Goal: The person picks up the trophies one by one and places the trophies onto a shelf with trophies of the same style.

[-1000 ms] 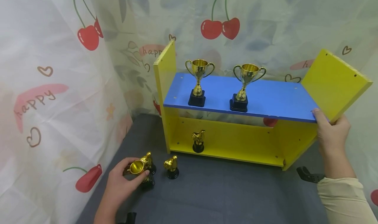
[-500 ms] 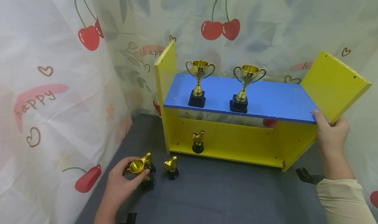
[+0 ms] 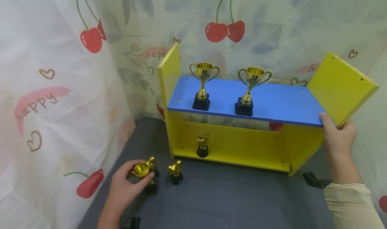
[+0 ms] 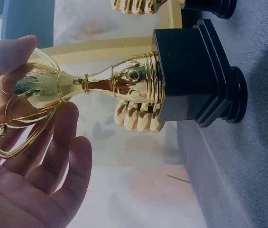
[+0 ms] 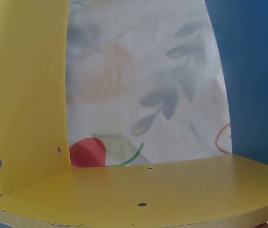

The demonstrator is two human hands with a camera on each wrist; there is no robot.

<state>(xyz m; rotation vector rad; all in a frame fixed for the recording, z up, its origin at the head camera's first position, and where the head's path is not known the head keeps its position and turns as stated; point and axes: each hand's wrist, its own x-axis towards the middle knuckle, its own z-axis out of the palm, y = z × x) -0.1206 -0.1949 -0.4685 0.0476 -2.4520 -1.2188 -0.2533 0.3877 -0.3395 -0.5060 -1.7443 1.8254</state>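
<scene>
My left hand (image 3: 137,175) grips a gold trophy cup (image 3: 141,170) by its bowl, low over the dark grey surface at the front left. In the left wrist view the cup (image 4: 77,88) lies sideways, with its black base (image 4: 190,71) to the right and my fingers (image 4: 39,166) curled round the bowl. My right hand (image 3: 337,121) grips the front edge of the yellow side panel (image 3: 341,84) where it meets the blue shelf board (image 3: 278,103). Two gold trophies (image 3: 204,84) (image 3: 251,89) stand upright on that blue board.
A small gold figurine (image 3: 202,145) stands on the yellow bottom board (image 5: 148,190). Another figurine (image 3: 175,171) stands on the grey surface (image 3: 226,195) beside my left hand. A black object (image 3: 315,180) lies near my right sleeve. Cherry-print curtain (image 3: 60,88) encloses the left side and back.
</scene>
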